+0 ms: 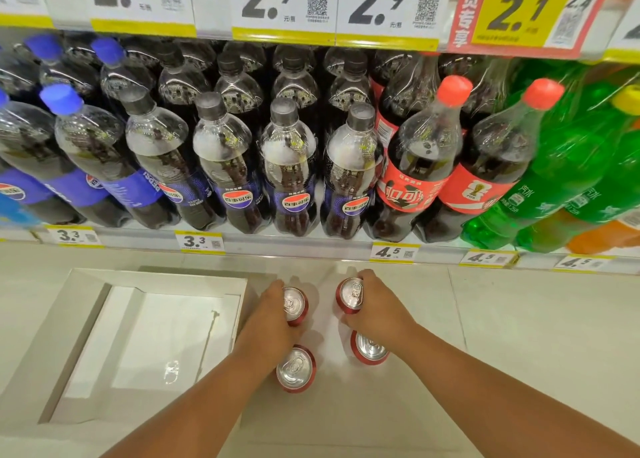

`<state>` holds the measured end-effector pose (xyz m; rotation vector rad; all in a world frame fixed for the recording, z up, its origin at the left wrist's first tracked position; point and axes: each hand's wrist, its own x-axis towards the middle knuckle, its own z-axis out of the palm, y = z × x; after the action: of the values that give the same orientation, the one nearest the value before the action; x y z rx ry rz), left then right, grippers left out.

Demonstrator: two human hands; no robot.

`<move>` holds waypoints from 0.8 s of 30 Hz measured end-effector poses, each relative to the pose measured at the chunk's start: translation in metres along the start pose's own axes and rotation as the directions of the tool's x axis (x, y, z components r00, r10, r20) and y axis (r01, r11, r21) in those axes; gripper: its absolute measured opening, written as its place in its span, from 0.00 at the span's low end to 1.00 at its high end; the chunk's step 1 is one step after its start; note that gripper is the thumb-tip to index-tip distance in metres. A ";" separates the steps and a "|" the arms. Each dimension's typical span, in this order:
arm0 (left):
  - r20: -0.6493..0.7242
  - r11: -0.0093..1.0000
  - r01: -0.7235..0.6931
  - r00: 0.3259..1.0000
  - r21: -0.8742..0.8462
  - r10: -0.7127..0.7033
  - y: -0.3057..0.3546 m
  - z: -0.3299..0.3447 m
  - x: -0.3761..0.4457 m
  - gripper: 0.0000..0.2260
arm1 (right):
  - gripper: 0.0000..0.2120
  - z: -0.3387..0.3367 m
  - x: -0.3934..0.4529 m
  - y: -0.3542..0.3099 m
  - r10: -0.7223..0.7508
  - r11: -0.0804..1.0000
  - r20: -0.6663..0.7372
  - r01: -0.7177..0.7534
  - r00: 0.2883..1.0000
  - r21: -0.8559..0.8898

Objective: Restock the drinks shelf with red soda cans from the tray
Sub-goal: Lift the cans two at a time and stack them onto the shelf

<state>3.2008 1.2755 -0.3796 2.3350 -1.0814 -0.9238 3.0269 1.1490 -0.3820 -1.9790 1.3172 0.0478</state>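
Observation:
Several red soda cans with silver tops stand upright on the pale floor below the drinks shelf [311,241]. My left hand [268,322] grips the far left can [296,305] from its left side. My right hand [375,307] grips the far right can [350,295] from its right side. Two more cans stand nearer to me: one [295,369] just under my left wrist, another [369,348] partly hidden under my right wrist. The white cardboard tray [69,319] lies on the floor to the left, with no cans in it.
The shelf holds rows of dark cola bottles [287,166] with blue or black caps, red-labelled cola bottles [422,166] and green bottles [554,180] at the right. Price tags [199,242] line the shelf edge. Larger price signs [284,4] hang above.

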 end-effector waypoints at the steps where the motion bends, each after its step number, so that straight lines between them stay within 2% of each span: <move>1: -0.018 0.999 0.022 1.000 -0.047 -0.023 -0.002 0.001 -0.001 0.29 | 0.31 -0.001 0.000 0.001 0.005 1.000 -0.008 -0.005 1.000 0.025; 6: -0.078 0.993 -0.006 0.997 -0.119 -0.004 0.002 -0.005 -0.010 0.24 | 0.28 -0.013 -0.011 -0.002 -0.005 0.990 -0.078 0.016 0.997 0.142; 13: -0.205 0.957 -0.062 0.979 -0.282 0.002 0.041 -0.043 -0.028 0.30 | 0.28 -0.047 -0.034 -0.034 -0.099 0.939 -0.174 0.150 0.980 0.309; 18: -0.243 0.923 -0.150 0.968 -0.354 0.064 0.092 -0.118 -0.082 0.31 | 0.31 -0.114 -0.091 -0.088 -0.173 0.902 -0.183 0.230 0.968 0.364; 24: -0.237 0.886 -0.219 0.963 -0.410 0.128 0.201 -0.246 -0.185 0.30 | 0.21 -0.242 -0.191 -0.188 -0.238 0.862 -0.156 0.282 0.959 0.420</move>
<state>3.1832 1.3158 -0.0146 1.8833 -0.8785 -0.7466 3.0027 1.1901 -0.0242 -1.7595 0.9961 -0.4479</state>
